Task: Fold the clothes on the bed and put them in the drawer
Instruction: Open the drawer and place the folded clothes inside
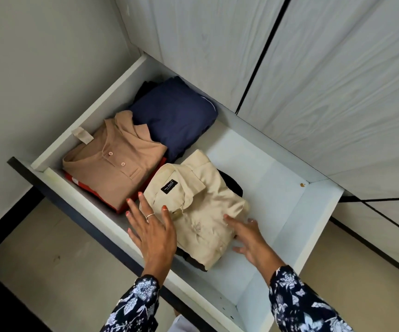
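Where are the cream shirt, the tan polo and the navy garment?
cream shirt (201, 212): head view, on its folded front below the collar.
tan polo (112, 168): head view, on its chest beside the button placket.
navy garment (174, 116): head view, on its folded top face.

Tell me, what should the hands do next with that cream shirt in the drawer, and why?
Probably lift both hands away. The cream shirt already lies folded in the drawer, on something dark, beside the tan shirt and the navy garment. The left hand and the right hand only lie open at its edges, so it seems placed.
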Tool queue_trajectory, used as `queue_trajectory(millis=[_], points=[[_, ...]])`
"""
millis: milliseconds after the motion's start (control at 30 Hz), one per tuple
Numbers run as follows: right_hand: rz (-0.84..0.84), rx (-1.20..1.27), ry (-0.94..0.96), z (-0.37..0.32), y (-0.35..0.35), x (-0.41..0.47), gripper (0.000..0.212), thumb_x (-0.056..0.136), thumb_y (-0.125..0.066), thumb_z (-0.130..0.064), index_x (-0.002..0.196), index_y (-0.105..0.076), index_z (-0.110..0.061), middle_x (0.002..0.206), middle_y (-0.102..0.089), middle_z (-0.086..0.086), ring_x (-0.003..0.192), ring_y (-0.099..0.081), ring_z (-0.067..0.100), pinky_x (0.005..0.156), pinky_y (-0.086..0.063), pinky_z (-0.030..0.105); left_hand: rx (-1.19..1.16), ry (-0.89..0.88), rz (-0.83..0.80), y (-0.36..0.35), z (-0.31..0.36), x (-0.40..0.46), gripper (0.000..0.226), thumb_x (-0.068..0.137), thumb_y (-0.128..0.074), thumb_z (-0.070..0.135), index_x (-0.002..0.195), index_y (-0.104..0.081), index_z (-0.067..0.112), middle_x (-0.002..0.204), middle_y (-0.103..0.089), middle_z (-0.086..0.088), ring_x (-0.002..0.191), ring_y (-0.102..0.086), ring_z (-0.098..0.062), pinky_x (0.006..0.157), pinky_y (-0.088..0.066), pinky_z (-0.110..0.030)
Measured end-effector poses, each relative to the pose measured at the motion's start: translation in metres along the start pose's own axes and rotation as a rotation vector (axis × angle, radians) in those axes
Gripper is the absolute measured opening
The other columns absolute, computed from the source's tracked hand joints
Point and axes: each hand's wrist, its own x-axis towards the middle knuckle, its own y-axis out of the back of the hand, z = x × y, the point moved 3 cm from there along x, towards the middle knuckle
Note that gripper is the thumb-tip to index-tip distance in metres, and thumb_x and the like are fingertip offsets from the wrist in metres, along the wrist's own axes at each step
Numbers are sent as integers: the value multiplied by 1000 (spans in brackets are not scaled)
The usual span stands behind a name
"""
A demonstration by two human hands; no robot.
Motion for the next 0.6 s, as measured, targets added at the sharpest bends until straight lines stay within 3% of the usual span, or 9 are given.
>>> queue_trajectory(millis=[67,167,233,300,433,500,567,600], points=[[-69,95,-20,6,-4,-2,58,79,-78,-15,128,-48,-4,116,-66,11,96,-66,23,69,-56,40,8,11,-3,-2,-5,-5,65,99,-25,50,152,10,33,159,19,4,147,13,-19,117,5,-48],[-84,261,-17,12,-11,-8,29,77,-77,-7,103,-65,-2,100,-72,16,85,-69,27,75,-56,43,6,35,31,2,-6,-14,64,99,-28,47,154,-1,27,161,8,1,148,4,-21,118,-1,-48],[-167,344,-13,10,-17,-15,28,76,-77,-6,102,-68,-3,100,-73,15,90,-70,30,73,-57,39,-29,66,94,8,-3,-23,56,100,-35,37,150,-21,15,158,-15,-9,145,-13,-26,116,-13,-47],[-211,289,83,7,-24,-23,33,75,-77,0,106,-67,-4,102,-74,12,95,-70,28,72,-58,34,-121,170,156,13,-3,-36,42,99,-42,24,135,-39,3,142,-35,-18,132,-30,-32,108,-25,-45],[-186,158,206,-10,-40,-39,39,83,-65,4,117,-60,-15,107,-73,6,97,-70,19,81,-58,35,-411,554,169,7,-18,-78,16,93,-45,3,107,-44,-4,116,-48,-29,105,-50,-39,92,-37,-44],[-227,260,185,-26,-50,-48,40,85,-59,5,120,-58,-16,107,-73,6,97,-70,22,80,-58,40,-614,786,42,-2,-21,-94,3,96,-44,1,93,-44,2,105,-55,-31,81,-56,-36,73,-47,-41],[-296,404,118,-44,-54,-56,37,85,-59,5,117,-61,-13,106,-73,8,97,-70,26,75,-58,39,-883,987,-266,-15,-6,-103,16,102,-39,12,96,-50,2,103,-60,-29,72,-57,-28,53,-52,-32],[-336,466,85,-52,-53,-58,37,83,-60,3,117,-63,-10,108,-72,11,99,-69,28,77,-57,38,-1011,1034,-383,-19,6,-106,27,103,-36,21,104,-53,0,99,-63,-27,73,-59,-27,51,-53,-30]])
